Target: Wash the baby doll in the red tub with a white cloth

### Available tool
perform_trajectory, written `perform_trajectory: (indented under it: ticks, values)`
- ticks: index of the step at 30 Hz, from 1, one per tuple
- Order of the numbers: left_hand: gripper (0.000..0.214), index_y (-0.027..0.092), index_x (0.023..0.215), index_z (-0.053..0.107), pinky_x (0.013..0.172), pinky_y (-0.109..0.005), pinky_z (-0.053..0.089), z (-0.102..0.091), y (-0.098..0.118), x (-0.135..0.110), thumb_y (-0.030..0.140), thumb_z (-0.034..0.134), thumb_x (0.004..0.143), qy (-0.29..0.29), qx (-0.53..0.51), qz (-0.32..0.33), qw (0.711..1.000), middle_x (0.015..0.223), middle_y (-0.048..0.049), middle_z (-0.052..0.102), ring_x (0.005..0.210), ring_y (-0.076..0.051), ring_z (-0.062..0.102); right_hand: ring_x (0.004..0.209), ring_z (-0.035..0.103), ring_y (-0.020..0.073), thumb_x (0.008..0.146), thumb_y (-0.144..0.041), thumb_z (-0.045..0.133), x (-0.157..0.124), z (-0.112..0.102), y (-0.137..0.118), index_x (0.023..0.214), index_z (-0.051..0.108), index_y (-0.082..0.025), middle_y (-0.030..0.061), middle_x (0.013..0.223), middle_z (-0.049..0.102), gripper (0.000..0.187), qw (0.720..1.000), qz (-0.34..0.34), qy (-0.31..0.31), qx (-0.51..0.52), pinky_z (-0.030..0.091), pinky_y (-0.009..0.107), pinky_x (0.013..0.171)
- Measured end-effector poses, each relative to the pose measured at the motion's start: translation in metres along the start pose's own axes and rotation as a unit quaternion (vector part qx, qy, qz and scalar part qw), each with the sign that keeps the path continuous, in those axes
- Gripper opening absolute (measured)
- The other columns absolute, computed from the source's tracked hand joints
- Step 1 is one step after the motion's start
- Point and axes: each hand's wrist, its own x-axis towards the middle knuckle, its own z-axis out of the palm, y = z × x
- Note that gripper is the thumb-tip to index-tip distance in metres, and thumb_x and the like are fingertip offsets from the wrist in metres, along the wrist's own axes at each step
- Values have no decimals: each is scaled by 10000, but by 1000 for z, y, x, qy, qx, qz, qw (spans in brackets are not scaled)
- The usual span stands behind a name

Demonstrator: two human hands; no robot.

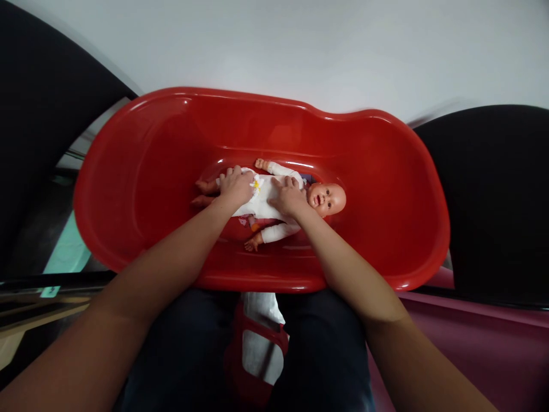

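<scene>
A baby doll (265, 199) in a white long-sleeved garment lies on its back in a red baby bathtub (394, 189), its head to the right and bare feet to the left. My left hand (234, 186) rests over the doll's hips and upper legs, fingers apart and a little bent. On the doll's chest lies my right hand (289, 195), its fingers spread. A small yellow print shows on the garment between my hands. The doll's arms reach out to both sides. Under it, partly hidden, are a purple item (307, 178) and some pinkish, patterned material (243, 221).
A white surface (274, 46) lies behind the tub. Black rounded shapes (493, 200) stand at both sides. The tub's near rim is close to my legs (193, 349), with a red-and-silver object (262, 349) between them. A magenta surface (467, 343) is at lower right.
</scene>
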Motion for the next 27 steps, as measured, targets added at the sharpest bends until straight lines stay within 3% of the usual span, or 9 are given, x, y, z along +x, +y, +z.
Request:
perform_trajectory:
  ticks: [4, 7, 15, 22, 27]
  values:
    - [479, 207, 1447, 660, 1125, -589, 431, 3, -11, 8, 367, 539, 1012, 31, 26, -106, 994, 1452, -227, 608, 1377, -425, 508, 1656, 180, 395, 1009, -502, 558, 1, 1, 0, 1739, 259, -323, 174, 1778, 237, 809, 1000, 0, 5, -4, 304, 712, 1247]
    - [516, 195, 1462, 637, 1144, -603, 412, 5, -14, 10, 403, 568, 995, 33, 16, -136, 990, 1506, -237, 572, 1387, -427, 499, 1658, 174, 396, 1011, -494, 549, 1, 1, 0, 1739, 259, -324, 169, 1780, 232, 802, 1000, 2, 5, -4, 307, 705, 1249]
    - [496, 267, 1499, 605, 1140, -702, 390, 2, -9, 0, 404, 443, 1050, 11, -30, -100, 995, 1560, -219, 520, 1447, -460, 446, 1658, 177, 399, 1003, -505, 566, 0, 1, -1, 1732, 289, -319, 164, 1781, 247, 802, 1000, 2, 13, 7, 299, 695, 1258]
    - [437, 221, 1459, 613, 1093, -493, 496, -1, -12, 2, 293, 515, 1040, 2, -43, -85, 995, 1477, -205, 565, 1311, -363, 606, 1656, 179, 394, 1012, -486, 550, -2, 0, -1, 1731, 291, -297, 180, 1774, 253, 787, 1000, -2, 13, 10, 304, 699, 1254]
    - [380, 280, 1412, 654, 1168, -474, 441, 1, -1, 1, 339, 493, 1073, 63, -87, 23, 994, 1483, -131, 590, 1415, -326, 528, 1656, 177, 395, 992, -486, 584, 1, 2, 0, 1729, 296, -318, 174, 1768, 263, 809, 1000, 0, 17, 12, 304, 722, 1244]
